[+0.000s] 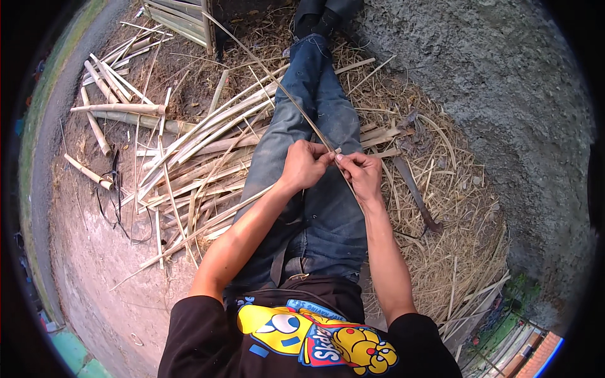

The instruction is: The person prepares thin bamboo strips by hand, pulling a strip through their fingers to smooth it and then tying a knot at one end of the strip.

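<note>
A long thin bamboo strip (277,83) runs slantwise from the far left, over my outstretched legs, down to my two hands. My left hand (305,165) is closed, pinching the strip between thumb and fingers above my thighs. Close beside it, my right hand (360,174) is closed too, its thumb and forefinger gripping the same strip. A small pale end (338,151) of bamboo shows between the fingertips, which nearly touch. The strip's lower part passes behind my right hand and is partly hidden.
Split bamboo strips (208,142) lie heaped left of my legs, with bamboo pieces (104,82) farther left. A long-bladed knife (416,192) rests on shavings (441,252) to the right. A rough grey wall (491,82) rises at the right; a slatted bamboo panel (179,19) stands far left.
</note>
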`<state>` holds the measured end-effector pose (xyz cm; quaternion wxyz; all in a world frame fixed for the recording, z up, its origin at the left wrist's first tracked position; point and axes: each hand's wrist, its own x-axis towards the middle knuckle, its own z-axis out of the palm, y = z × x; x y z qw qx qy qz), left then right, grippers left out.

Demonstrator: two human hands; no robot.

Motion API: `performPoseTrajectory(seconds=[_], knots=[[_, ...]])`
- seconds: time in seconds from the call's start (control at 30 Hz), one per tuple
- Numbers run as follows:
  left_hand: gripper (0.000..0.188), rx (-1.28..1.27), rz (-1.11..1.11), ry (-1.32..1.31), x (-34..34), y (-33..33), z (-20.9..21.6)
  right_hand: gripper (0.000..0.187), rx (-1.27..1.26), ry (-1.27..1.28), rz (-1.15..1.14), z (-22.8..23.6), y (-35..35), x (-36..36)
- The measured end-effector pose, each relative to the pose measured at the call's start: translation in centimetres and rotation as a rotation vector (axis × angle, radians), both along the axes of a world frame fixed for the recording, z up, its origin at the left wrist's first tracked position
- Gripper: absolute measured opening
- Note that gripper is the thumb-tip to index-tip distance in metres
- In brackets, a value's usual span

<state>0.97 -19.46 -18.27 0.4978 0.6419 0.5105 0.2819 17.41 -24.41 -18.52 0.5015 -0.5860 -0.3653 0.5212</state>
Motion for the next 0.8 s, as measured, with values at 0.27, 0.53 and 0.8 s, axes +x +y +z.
performPoseTrajectory(seconds=[0.27,0.53,0.8], knots=[[0.017,-0.058,-0.026,0.059,0.1,0.1,1.0,0.019,-0.014,0.018,-0.02,-0.1,-0.1,-0.1],[0.018,-0.035,0.003,0.012,0.2,0.0,-0.1,0.018,0.007,0.019,-0.007,-0.5,-0.1,0.0],[0.018,-0.019,0.001,0.0,0.1,0.0,0.3,0.017,-0.02,0.035,-0.013,-0.5,0.0,0.1]])
